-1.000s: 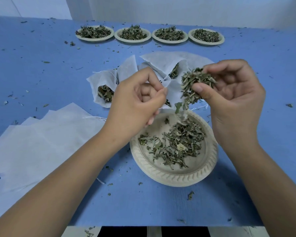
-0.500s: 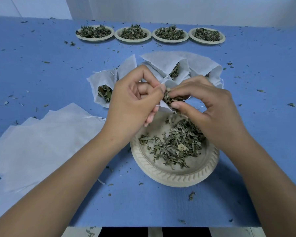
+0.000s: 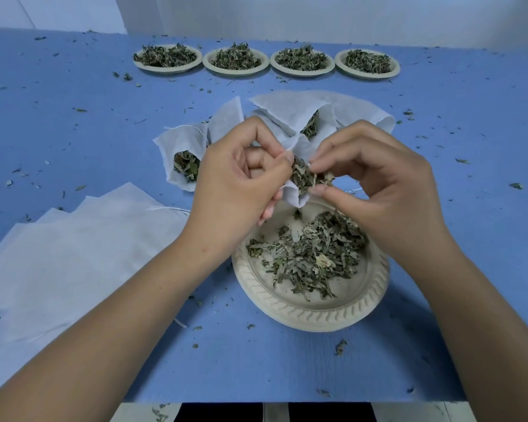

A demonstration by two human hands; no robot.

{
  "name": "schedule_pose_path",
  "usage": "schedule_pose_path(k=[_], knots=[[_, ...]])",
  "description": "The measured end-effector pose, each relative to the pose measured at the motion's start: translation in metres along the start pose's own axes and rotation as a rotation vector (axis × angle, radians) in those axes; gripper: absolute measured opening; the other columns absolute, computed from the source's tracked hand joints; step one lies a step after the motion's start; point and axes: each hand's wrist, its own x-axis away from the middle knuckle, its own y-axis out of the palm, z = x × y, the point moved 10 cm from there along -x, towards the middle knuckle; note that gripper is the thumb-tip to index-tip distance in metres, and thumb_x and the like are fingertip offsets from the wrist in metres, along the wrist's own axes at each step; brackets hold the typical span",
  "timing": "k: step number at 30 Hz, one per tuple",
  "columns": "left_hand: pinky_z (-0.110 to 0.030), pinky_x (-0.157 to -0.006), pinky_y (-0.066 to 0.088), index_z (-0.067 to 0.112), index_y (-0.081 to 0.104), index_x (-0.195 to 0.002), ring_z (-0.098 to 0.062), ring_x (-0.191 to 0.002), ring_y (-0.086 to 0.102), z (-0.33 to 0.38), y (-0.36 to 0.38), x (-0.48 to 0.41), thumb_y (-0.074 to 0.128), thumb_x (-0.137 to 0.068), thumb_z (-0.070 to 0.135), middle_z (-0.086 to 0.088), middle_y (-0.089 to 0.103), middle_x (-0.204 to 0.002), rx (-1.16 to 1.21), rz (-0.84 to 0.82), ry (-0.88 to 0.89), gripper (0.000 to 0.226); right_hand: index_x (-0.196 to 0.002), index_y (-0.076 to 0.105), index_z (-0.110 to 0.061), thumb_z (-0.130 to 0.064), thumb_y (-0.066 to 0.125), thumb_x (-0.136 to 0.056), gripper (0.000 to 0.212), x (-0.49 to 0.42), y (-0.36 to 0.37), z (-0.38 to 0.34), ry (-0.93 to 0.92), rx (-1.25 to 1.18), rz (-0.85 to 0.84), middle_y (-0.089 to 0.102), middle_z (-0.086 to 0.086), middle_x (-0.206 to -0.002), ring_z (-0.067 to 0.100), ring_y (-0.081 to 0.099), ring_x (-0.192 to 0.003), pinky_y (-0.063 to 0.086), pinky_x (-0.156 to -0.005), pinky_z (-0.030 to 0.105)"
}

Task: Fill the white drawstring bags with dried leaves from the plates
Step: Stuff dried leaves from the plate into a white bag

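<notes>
My left hand [image 3: 241, 175] pinches the mouth of a small white drawstring bag [image 3: 296, 193] held above the near plate. My right hand [image 3: 378, 184] pinches a clump of dried leaves [image 3: 305, 176] at the bag's opening. Below them sits a cream plate [image 3: 311, 312] with a loose heap of dried leaves [image 3: 311, 254]. Behind my hands lie filled white bags, one at the left [image 3: 180, 153] with leaves showing, others at the back [image 3: 293, 114]. A stack of flat unfilled bags [image 3: 73, 254] lies at the left.
Along the far side of the blue table [image 3: 470, 147] stand several cream plates heaped with dried leaves, from the leftmost [image 3: 167, 57] to the rightmost [image 3: 367, 63]. Leaf crumbs are scattered over the table. The table's front edge [image 3: 287, 402] runs just below my forearms.
My right hand came down from above the plate with a clump of leaves and brought it to the bag's mouth. My left hand kept its hold on the bag.
</notes>
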Motion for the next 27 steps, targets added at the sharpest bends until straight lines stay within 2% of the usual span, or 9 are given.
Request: schedule_pose_path(k=[5,9,12,15,19,21,23,25,27], knots=[[-0.015,-0.034,0.031,0.014,0.052,-0.075,-0.008,-0.03,0.04,0.001,0.014,0.004,0.061,-0.093,0.002,0.004,0.052,-0.046,0.005,-0.122,0.003,0.023,-0.083,0.071,-0.005,0.004,0.074,-0.079,0.01,0.003,-0.01,-0.007,-0.02,0.122,0.138,0.066,0.002,-0.084,0.013,0.064,-0.079,0.049,-0.077,0.019],[-0.014,-0.034,0.031,0.012,0.052,-0.077,-0.008,-0.03,0.04,0.003,0.02,0.008,0.06,-0.093,0.001,0.004,0.052,-0.047,0.025,-0.144,0.033,0.021,-0.074,0.072,-0.01,-0.005,0.071,-0.08,0.008,0.004,0.008,-0.014,-0.085,0.365,0.049,0.058,-0.014,-0.077,0.018,0.051,-0.08,0.038,-0.076,0.014],[-0.013,-0.034,0.031,0.011,0.051,-0.077,-0.006,-0.03,0.039,0.004,0.009,0.005,0.06,-0.094,0.002,0.004,0.051,-0.046,0.033,-0.058,0.039,0.021,-0.092,0.072,-0.019,-0.025,0.066,-0.087,0.01,0.002,-0.001,-0.004,0.021,0.317,0.042,0.065,-0.016,-0.094,0.019,0.049,-0.096,0.04,-0.089,0.032],[-0.014,-0.035,0.031,0.013,0.051,-0.076,-0.006,-0.03,0.038,0.01,-0.002,0.002,0.06,-0.094,0.004,0.007,0.05,-0.045,0.03,0.012,0.08,0.022,-0.085,0.07,-0.015,-0.026,0.045,-0.096,0.029,0.003,-0.017,-0.008,0.01,0.316,0.139,0.067,-0.012,-0.093,0.015,0.048,-0.107,0.034,-0.094,0.054],[-0.013,-0.034,0.031,0.013,0.051,-0.078,-0.006,-0.03,0.039,0.015,0.007,0.007,0.06,-0.093,0.001,0.005,0.052,-0.047,0.075,-0.067,0.12,0.021,-0.076,0.064,-0.023,-0.03,0.03,-0.097,0.04,0.008,0.026,-0.006,-0.037,0.42,-0.172,0.068,-0.015,-0.091,0.014,0.042,-0.13,0.015,-0.108,0.041],[-0.014,-0.033,0.031,0.012,0.051,-0.078,-0.006,-0.031,0.04,0.016,0.015,0.01,0.06,-0.092,0.0,-0.001,0.053,-0.048,0.069,-0.12,0.136,0.021,-0.078,0.065,-0.023,-0.03,0.029,-0.098,0.041,0.01,0.032,0.0,-0.014,0.361,-0.229,0.069,-0.014,-0.092,0.014,0.04,-0.135,0.011,-0.112,0.043],[-0.014,-0.034,0.032,0.012,0.051,-0.078,-0.006,-0.031,0.04,0.017,0.012,0.01,0.06,-0.092,0.0,0.0,0.052,-0.048,0.062,-0.095,0.145,0.021,-0.081,0.07,-0.017,-0.027,0.029,-0.097,0.045,0.006,0.012,0.003,0.019,0.261,-0.077,0.07,-0.009,-0.091,0.013,0.049,-0.126,0.016,-0.111,0.047],[-0.015,-0.035,0.033,0.013,0.05,-0.077,-0.006,-0.032,0.04,0.018,0.0,0.006,0.06,-0.094,0.002,0.006,0.052,-0.048,0.05,-0.003,0.154,0.022,-0.074,0.068,-0.019,-0.026,0.029,-0.097,0.045,0.003,-0.019,0.003,0.054,0.111,0.132,0.07,-0.002,-0.081,0.02,0.062,-0.099,0.032,-0.1,0.05],[-0.017,-0.035,0.034,0.014,0.048,-0.077,-0.006,-0.033,0.039,0.017,-0.015,0.002,0.059,-0.095,0.005,0.009,0.051,-0.047,0.04,0.107,0.147,0.023,-0.055,0.061,-0.024,-0.029,0.03,-0.097,0.053,0.004,-0.025,0.011,0.155,-0.098,0.093,0.064,-0.001,-0.059,0.02,0.059,-0.063,0.041,-0.078,0.035]])
